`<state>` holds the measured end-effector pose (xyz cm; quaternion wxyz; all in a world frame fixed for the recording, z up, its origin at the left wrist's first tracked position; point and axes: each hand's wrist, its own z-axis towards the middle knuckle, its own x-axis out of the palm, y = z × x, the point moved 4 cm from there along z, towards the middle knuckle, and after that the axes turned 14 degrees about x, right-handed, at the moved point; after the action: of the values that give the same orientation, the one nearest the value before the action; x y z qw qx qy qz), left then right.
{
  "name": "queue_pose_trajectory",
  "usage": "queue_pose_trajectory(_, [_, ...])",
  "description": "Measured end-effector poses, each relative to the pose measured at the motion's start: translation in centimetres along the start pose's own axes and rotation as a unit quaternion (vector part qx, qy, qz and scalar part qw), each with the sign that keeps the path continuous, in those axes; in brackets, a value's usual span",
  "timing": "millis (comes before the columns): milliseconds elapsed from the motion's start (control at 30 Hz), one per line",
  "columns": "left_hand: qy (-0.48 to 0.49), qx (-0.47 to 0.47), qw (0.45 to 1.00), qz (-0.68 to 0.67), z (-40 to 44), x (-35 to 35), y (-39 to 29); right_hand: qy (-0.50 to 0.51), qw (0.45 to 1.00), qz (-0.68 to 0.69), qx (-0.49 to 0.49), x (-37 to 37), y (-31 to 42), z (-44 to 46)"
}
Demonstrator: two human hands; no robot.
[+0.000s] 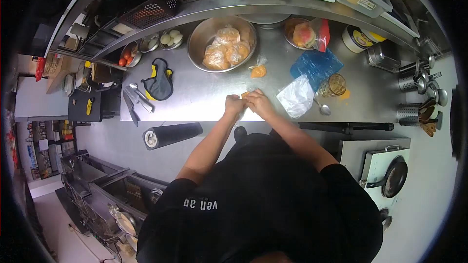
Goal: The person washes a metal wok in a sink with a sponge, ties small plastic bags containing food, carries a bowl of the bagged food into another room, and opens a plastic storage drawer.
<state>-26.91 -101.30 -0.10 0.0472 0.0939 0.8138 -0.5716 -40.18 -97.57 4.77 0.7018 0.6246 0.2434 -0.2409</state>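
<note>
Far left: stocked shelves (44,148). Steel counter (185,104) runs across mid-view, bare metal shiny. Left end: tomatoes (128,59) in a bowl, knife (130,108), black-yellow glove (160,85). Next, a large steel bowl (199,36) holding orange bags (216,57). Left hand (234,105) and right hand (259,103) together at the counter's front edge, fingertips of both pinched on a small orange packet (244,95). Beyond them, another orange pouch (258,71). Rightward: white bag (296,97) touching blue bag (318,63), spoon (323,110), glass (333,85) beside an orange smear (345,94). Lower right: black pan (395,177); above it, utensil holders (407,116).
</note>
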Motion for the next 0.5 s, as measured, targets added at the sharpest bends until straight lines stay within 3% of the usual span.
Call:
queue_pose_trajectory(100, [-0.032,-0.027,0.999,0.01,-1.0,-0.7,-0.8,-0.002,1.0,-0.014,-0.011,0.4,0.5,0.0])
queue_pose_trajectory(200, [-0.037,0.024,0.999,0.029,-0.9,-1.2,-0.1,0.012,1.0,-0.014,-0.015,0.5,0.8,-0.2])
queue_pose_trajectory(400, [0.051,0.105,0.988,0.096,0.8,-1.6,1.3,-0.016,0.999,-0.027,-0.037,0.3,0.8,-0.1])
queue_pose_trajectory(467, [0.153,0.161,0.933,0.283,-0.8,-1.4,-2.9,-0.002,0.995,-0.065,-0.074,0.2,0.8,-0.3])
queue_pose_trajectory(500, [0.155,0.161,0.933,0.282,-0.8,-1.6,-3.7,0.013,0.988,-0.101,-0.113,0.1,1.0,-0.4])
